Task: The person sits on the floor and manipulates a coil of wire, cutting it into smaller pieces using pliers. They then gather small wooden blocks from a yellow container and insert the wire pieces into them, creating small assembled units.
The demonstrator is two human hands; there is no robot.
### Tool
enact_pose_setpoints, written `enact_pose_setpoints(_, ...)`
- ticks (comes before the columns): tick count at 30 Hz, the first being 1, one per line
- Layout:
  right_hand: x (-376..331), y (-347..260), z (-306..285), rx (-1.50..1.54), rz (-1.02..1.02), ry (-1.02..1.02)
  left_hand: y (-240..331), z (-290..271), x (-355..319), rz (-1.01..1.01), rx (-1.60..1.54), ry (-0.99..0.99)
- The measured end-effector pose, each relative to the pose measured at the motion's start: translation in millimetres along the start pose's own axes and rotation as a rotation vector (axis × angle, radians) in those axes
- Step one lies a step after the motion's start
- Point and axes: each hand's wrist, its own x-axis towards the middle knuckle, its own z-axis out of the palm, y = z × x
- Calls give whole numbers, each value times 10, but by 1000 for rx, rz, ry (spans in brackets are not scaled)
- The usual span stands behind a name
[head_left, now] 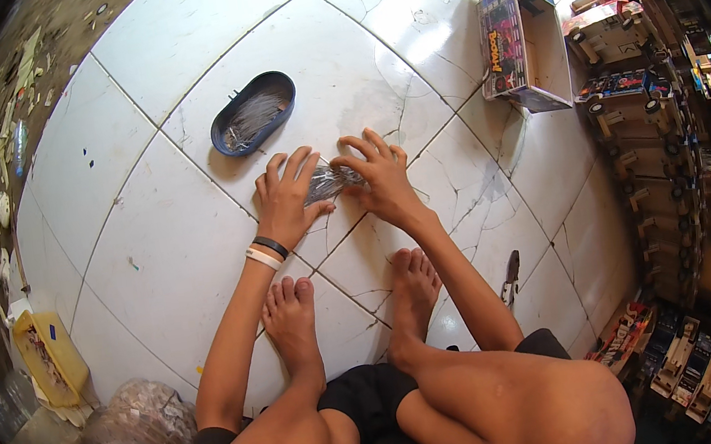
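Observation:
On the tiled floor in front of my feet lies a loose bundle of thin, silvery metal wires (328, 183). My left hand (284, 203) curls around the bundle's left end, fingers on its far side and thumb on the near side. From the other side, my right hand (383, 184) closes over the right end with bent fingers, hiding part of it. Just beyond my left hand stands a dark blue oval tub (289, 104) containing more of the same thin wires.
At the right, a printed toy-like box (502, 47) lies open on the tiles (189, 200), near stacked wheeled wooden toys (631, 115). A pliers-like tool (511, 277) rests right of my foot. A yellow container (52, 355) and a filled plastic bag (137, 443) are at the left.

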Motion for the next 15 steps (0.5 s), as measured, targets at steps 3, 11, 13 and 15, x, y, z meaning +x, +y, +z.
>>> enact_pose_setpoints(3, 5, 49, 3, 12, -54, 44, 14, -6, 19, 50, -91, -13)
enact_pose_setpoints(11, -135, 20, -104, 281, 37, 158, 118, 18, -80, -6, -197, 41)
enact_pose_setpoints(13, -238, -54, -84, 343, 94, 220, 182, 23, -202, -19, -205, 157)
enact_pose_setpoints(15, -348, -137, -19, 307, 158, 323, 234, 28, -347, -201, -206, 238)
